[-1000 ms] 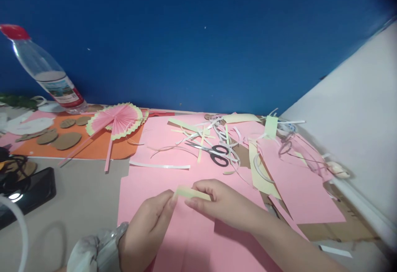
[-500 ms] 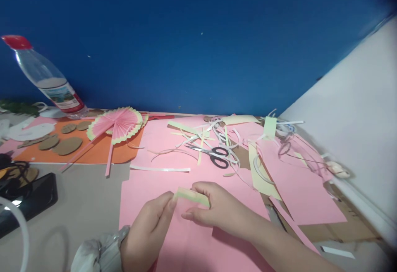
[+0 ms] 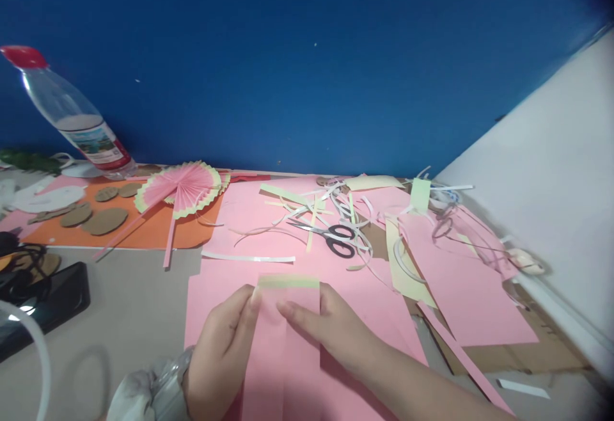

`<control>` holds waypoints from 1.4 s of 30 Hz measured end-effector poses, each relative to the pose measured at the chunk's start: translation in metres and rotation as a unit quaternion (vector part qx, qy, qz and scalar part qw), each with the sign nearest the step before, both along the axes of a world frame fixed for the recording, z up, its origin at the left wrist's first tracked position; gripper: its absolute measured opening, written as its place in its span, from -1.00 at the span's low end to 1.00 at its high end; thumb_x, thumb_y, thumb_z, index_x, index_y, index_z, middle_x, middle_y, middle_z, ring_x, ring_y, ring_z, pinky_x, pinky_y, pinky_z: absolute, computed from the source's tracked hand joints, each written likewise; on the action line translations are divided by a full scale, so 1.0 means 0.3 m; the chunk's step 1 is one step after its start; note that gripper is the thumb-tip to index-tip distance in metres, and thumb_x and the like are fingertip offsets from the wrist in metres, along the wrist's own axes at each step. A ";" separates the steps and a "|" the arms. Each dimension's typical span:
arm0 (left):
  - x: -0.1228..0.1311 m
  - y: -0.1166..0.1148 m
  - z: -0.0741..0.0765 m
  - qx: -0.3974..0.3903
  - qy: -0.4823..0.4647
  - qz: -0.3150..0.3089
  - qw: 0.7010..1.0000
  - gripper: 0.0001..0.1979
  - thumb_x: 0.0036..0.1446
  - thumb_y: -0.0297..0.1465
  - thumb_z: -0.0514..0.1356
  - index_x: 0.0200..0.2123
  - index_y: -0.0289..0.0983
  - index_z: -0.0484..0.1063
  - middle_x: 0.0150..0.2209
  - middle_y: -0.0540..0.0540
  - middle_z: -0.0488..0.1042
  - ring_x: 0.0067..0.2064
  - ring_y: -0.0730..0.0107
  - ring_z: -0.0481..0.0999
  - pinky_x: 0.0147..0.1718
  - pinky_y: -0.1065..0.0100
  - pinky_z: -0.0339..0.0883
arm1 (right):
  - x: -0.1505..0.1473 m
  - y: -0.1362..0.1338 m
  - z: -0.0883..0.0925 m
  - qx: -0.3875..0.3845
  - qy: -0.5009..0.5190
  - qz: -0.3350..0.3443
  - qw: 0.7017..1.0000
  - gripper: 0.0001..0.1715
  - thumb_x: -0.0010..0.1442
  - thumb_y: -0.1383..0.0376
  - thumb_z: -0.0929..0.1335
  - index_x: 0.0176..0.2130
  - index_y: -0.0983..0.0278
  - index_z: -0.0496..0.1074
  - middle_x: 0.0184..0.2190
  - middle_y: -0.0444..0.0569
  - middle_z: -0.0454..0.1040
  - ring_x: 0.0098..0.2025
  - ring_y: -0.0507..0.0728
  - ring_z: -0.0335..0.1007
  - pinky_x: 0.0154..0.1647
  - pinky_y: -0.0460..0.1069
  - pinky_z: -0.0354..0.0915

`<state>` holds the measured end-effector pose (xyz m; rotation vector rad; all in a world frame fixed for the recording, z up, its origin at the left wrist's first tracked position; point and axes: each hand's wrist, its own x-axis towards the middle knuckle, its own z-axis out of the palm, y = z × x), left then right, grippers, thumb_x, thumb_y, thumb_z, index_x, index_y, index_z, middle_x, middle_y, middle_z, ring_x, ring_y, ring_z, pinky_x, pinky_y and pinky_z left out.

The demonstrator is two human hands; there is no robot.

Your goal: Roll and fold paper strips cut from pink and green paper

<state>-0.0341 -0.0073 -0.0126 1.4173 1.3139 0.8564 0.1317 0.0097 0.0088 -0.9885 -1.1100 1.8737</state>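
Observation:
My left hand [image 3: 221,350] and my right hand [image 3: 326,331] both pinch the top end of a pink paper strip [image 3: 283,350] with a pale yellow-green band [image 3: 289,281] along its far edge. The strip lies flat toward me over a large pink sheet [image 3: 211,286]. The left fingers grip its left corner, and the right thumb and fingers press its right side. A grey sleeve and a watch show at my left wrist.
Black-handled scissors [image 3: 336,240] lie among paper trimmings behind the hands. A pink pleated fan [image 3: 180,187] rests on an orange sheet [image 3: 144,232] with cardboard ovals. A water bottle [image 3: 71,114] stands far left, a black phone [image 3: 48,302] near left. A white wall [image 3: 551,178] stands on the right.
The paper held between my hands has turned from a narrow folded edge-on strip into a flat pink panel facing up, with its yellow-green band at the far end.

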 end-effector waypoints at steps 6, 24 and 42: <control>0.004 0.007 -0.007 -0.010 -0.009 0.011 1.000 -0.72 0.26 -0.28 -0.05 -0.49 -0.21 0.24 -0.53 0.04 0.29 -0.47 0.41 0.27 -0.47 0.44 0.21 | 0.007 -0.004 -0.014 -0.001 -0.017 0.005 1.000 -0.47 0.09 0.21 0.42 0.07 0.21 0.38 -0.04 0.01 0.50 -0.01 0.19 0.41 0.08 0.11 0.24; 0.004 0.003 0.004 -0.004 0.019 -0.012 1.000 -0.74 0.27 -0.27 -0.06 -0.26 -0.20 0.39 -0.37 -0.01 0.47 -0.41 0.40 0.39 -0.36 0.42 0.29 | 0.011 -0.018 -0.014 0.003 -0.070 0.017 0.997 -0.47 0.10 0.18 0.40 0.07 0.21 0.37 0.02 0.00 0.45 0.06 0.18 0.35 0.12 0.09 0.22; 0.007 0.019 0.014 -0.059 -0.013 -0.039 0.997 -0.77 0.19 -0.28 0.04 -0.49 -0.22 0.30 -0.50 0.03 0.35 -0.41 0.39 0.34 -0.40 0.46 0.28 | 0.014 -0.004 -0.013 -0.017 -0.058 -0.018 0.998 -0.50 0.14 0.14 0.37 0.05 0.24 0.37 -0.03 0.04 0.48 0.03 0.20 0.37 0.10 0.12 0.22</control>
